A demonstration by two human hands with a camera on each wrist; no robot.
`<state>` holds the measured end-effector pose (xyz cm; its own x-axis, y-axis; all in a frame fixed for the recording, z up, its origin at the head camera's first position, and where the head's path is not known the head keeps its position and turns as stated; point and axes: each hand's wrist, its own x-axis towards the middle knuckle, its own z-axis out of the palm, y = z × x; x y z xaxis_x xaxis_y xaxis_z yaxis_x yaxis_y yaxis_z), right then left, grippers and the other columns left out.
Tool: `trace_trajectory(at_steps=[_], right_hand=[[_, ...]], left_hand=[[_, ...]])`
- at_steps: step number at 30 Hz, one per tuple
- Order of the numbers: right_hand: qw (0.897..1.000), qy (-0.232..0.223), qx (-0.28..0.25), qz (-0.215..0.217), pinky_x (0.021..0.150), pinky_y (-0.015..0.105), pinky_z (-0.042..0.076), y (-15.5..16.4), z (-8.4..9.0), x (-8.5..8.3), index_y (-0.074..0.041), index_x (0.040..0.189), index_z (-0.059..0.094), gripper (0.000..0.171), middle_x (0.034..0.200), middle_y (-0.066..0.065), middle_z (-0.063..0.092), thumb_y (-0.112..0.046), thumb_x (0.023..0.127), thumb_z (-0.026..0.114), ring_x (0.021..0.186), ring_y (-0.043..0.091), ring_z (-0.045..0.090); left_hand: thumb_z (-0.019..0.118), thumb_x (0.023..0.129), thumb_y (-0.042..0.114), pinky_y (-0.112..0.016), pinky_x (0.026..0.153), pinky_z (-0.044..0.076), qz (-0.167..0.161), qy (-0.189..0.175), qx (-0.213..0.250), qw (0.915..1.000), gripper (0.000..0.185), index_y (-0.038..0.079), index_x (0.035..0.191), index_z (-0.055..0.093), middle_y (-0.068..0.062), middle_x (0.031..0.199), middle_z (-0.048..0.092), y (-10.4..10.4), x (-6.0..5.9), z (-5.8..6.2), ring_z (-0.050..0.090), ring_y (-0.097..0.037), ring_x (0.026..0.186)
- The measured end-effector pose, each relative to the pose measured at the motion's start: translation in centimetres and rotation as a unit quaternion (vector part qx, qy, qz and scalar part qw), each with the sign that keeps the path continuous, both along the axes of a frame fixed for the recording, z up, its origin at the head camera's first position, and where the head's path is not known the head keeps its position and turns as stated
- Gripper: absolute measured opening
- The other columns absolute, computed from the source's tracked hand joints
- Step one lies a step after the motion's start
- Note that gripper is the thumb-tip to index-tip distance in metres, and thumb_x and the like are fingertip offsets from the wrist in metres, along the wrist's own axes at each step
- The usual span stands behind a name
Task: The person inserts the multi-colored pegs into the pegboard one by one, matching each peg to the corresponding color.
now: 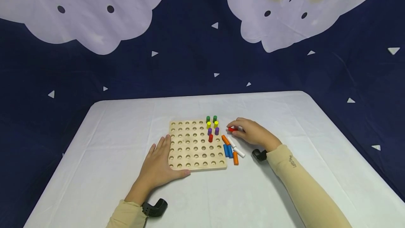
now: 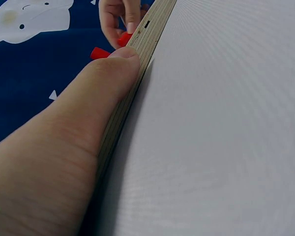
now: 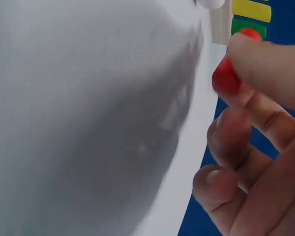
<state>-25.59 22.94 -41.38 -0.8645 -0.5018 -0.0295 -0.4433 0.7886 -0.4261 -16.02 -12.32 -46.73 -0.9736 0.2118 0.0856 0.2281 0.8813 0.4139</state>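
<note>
On the table lies a square wooden pegboard (image 1: 191, 145) with rows of round holes. My left hand (image 1: 159, 168) rests against it, fingers extended along the left edge and thumb along the near edge; the left wrist view shows that thumb (image 2: 108, 81) against the board's side. To the right of the board, my right hand (image 1: 253, 132) pinches a red peg (image 3: 226, 76) between thumb and fingers, above the table. Another red peg (image 1: 210, 138) stands in the board, behind it purple pegs (image 1: 217, 131), yellow pegs (image 1: 216, 124) and green pegs (image 1: 215, 118) in pairs.
Loose pegs lie by the board's right side: an orange peg (image 1: 225, 140), a white peg (image 1: 239, 152), a blue peg (image 1: 230, 151) and others. A white cloth (image 1: 133, 122) covers the table. Behind hangs a dark blue curtain (image 1: 190, 66) with clouds.
</note>
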Motion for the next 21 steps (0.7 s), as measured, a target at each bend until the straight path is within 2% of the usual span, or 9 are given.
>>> trace_trajectory(at_steps=[7,11,21], right_hand=[[0.997,0.005,-0.075,-0.021,0.067,0.027,0.047,-0.4,0.0,0.4,-0.018,0.116,0.065,0.025,0.103,-0.005,0.072,-0.024,0.092,0.072,0.069,0.013,0.053],[0.994,0.018,-0.101,-0.021,0.060,0.024,0.044,-1.0,0.2,0.9,-0.017,0.113,0.066,0.026,0.103,-0.006,0.075,-0.026,0.090,0.075,0.062,0.012,0.050],[0.994,-0.017,-0.109,-0.012,0.061,0.024,0.046,-3.2,0.7,1.9,-0.025,0.102,0.068,0.017,0.097,-0.010,0.076,-0.024,0.087,0.077,0.066,0.010,0.056]], left_hand=[[0.059,0.054,0.096,-0.051,0.127,0.010,0.000,-0.002,-0.002,1.0000,0.149,0.004,0.159,0.009,-0.011,0.167,0.014,0.0,0.1,0.0,0.014,-0.029,0.155],[0.059,0.054,0.096,-0.052,0.126,0.010,-0.002,-0.001,-0.004,1.0000,0.149,0.004,0.159,0.009,-0.011,0.167,0.014,0.0,0.0,0.0,0.014,-0.030,0.155],[0.059,0.054,0.096,-0.051,0.127,0.010,-0.001,-0.004,-0.004,1.0000,0.149,0.004,0.159,0.008,-0.012,0.167,0.013,0.1,0.0,0.2,0.013,-0.030,0.155]])
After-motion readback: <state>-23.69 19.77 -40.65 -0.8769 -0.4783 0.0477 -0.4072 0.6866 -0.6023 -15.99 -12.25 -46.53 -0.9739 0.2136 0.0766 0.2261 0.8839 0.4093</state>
